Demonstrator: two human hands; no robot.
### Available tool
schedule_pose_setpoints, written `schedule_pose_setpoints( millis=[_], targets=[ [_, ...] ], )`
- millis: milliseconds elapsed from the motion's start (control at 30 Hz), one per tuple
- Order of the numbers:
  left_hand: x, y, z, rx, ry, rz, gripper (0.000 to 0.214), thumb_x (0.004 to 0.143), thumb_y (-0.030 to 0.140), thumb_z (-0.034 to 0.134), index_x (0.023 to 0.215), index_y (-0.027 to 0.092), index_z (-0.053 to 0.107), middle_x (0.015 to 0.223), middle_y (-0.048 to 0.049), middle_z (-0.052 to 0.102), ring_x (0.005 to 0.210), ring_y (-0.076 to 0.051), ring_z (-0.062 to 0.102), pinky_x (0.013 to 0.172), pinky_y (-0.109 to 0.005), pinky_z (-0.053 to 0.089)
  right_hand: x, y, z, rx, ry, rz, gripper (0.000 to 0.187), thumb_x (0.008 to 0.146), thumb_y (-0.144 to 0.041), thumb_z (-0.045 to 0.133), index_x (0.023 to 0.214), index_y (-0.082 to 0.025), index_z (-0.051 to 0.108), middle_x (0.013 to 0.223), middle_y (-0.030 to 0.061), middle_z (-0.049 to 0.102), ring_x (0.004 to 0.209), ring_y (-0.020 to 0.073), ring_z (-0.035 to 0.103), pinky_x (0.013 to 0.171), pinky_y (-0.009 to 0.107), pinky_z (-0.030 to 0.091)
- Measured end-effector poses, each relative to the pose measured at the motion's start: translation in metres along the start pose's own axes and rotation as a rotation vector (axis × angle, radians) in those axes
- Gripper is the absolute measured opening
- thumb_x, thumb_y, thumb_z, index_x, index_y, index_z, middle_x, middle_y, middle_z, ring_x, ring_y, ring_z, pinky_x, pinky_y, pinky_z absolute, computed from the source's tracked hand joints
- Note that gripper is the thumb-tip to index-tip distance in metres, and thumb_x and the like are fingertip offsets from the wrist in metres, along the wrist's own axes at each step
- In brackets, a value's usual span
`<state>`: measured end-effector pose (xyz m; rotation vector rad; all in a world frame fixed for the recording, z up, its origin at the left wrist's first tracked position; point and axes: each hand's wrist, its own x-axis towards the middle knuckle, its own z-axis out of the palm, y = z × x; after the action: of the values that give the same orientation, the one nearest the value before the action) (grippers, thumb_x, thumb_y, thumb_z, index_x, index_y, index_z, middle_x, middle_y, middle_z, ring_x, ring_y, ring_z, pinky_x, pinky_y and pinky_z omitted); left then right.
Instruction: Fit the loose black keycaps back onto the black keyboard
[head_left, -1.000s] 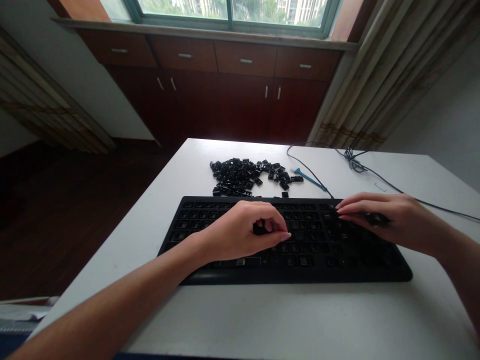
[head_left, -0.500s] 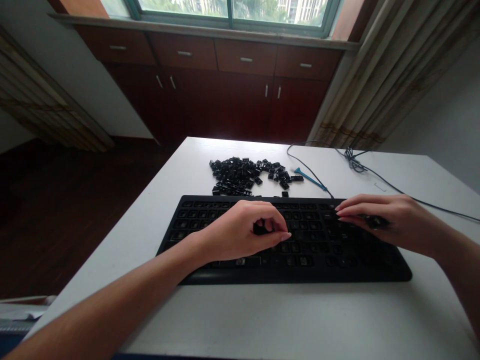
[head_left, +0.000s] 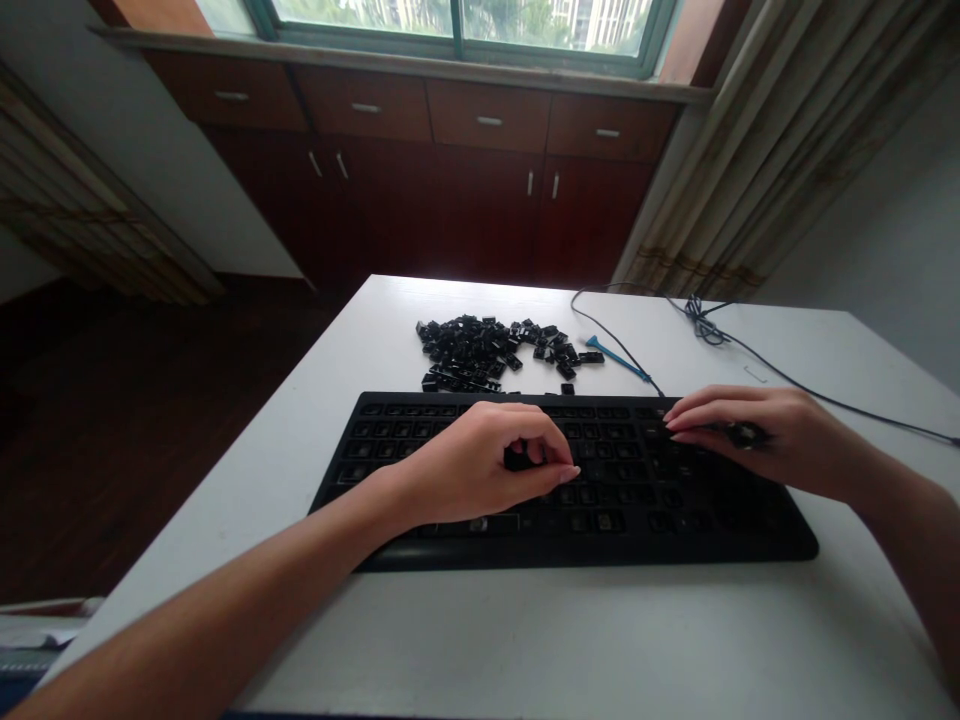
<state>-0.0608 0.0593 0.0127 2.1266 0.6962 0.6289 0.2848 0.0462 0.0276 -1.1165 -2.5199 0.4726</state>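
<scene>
A black keyboard lies across the white table, with many of its key places showing bare sockets. Over its middle my left hand is closed, thumb and index fingertips pinched together. Whatever sits in that pinch is too small or hidden to make out. At the keyboard's upper right, my right hand has its fingers bent and fingertips brought together close to the keys. Something dark shows in the gap between its thumb and fingers, too unclear to name. Behind the keyboard lies a heap of loose black keycaps.
A blue plastic tool lies behind the keyboard beside the black cable, which is partly bundled. A small bent wire rests to the right. The white table extends towards me. Beyond it stand wooden cabinets under a window.
The whole view has shifted slightly. Both hands keep nearly the same pose and place over the keyboard, and the loose keycaps look unchanged.
</scene>
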Motion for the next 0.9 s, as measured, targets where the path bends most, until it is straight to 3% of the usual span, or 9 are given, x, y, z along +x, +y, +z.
schedule_pose_setpoints(
  millis=[433, 533, 600, 733, 800, 900],
  targets=[
    [0.0, 0.001, 0.0, -0.001, -0.001, 0.007, 0.013, 0.09, 0.03, 0.07, 0.092, 0.017, 0.072, 0.085, -0.0019, 0.07, 0.075, -0.011, 0.062, 0.066, -0.02, 0.049, 0.003, 0.0, -0.002, -0.002, -0.016, 0.001, 0.017, 0.091, -0.027, 0.067, 0.105, -0.031, 0.075, 0.109, 0.0045, 0.072, 0.09, 0.0225, 0.072, 0.078, 0.034, 0.06],
    [0.0, 0.001, -0.001, -0.002, -0.004, 0.001, 0.013, 0.09, 0.03, 0.07, 0.092, 0.017, 0.072, 0.085, -0.0017, 0.07, 0.076, -0.011, 0.062, 0.066, -0.02, 0.048, 0.001, -0.004, -0.003, 0.021, 0.062, 0.015, 0.01, 0.087, -0.025, 0.072, 0.097, -0.028, 0.074, 0.102, 0.0053, 0.071, 0.084, 0.0219, 0.069, 0.073, 0.035, 0.058],
    [0.0, 0.0, -0.001, 0.001, -0.003, 0.006, 0.013, 0.09, 0.03, 0.07, 0.091, 0.017, 0.072, 0.085, -0.0019, 0.07, 0.075, -0.011, 0.062, 0.066, -0.02, 0.048, 0.001, -0.01, -0.003, 0.147, 0.225, 0.053, 0.004, 0.086, -0.023, 0.073, 0.083, -0.025, 0.07, 0.084, 0.0035, 0.068, 0.071, 0.0192, 0.065, 0.061, 0.034, 0.053],
    [0.0, 0.0, 0.0, 0.0, -0.009, 0.018, 0.015, 0.091, 0.031, 0.069, 0.092, 0.017, 0.072, 0.086, -0.0034, 0.071, 0.076, -0.012, 0.063, 0.066, -0.022, 0.049, 0.014, -0.03, -0.004, 0.781, 0.551, 0.165, 0.041, 0.095, -0.028, 0.058, 0.056, -0.023, 0.047, 0.046, -0.0042, 0.036, 0.038, 0.0117, 0.037, 0.04, 0.032, 0.031],
    [0.0, -0.001, 0.0, -0.01, -0.007, 0.021, 0.015, 0.09, 0.031, 0.069, 0.092, 0.017, 0.072, 0.086, -0.0038, 0.071, 0.077, -0.012, 0.063, 0.066, -0.021, 0.049, 0.029, -0.042, -0.008, 1.033, 0.548, 0.248, 0.047, 0.095, -0.031, 0.053, 0.052, -0.023, 0.036, 0.041, -0.0047, 0.026, 0.033, 0.011, 0.028, 0.036, 0.032, 0.023],
    [0.0, -0.001, 0.0, -0.009, 0.008, 0.02, 0.014, 0.09, 0.031, 0.069, 0.091, 0.017, 0.072, 0.085, -0.0031, 0.07, 0.076, -0.012, 0.063, 0.065, -0.021, 0.049, 0.049, -0.058, -0.013, 1.109, 0.543, 0.259, 0.05, 0.093, -0.028, 0.055, 0.049, -0.022, 0.031, 0.04, -0.0042, 0.023, 0.032, 0.0103, 0.025, 0.035, 0.031, 0.018]
  ],
)
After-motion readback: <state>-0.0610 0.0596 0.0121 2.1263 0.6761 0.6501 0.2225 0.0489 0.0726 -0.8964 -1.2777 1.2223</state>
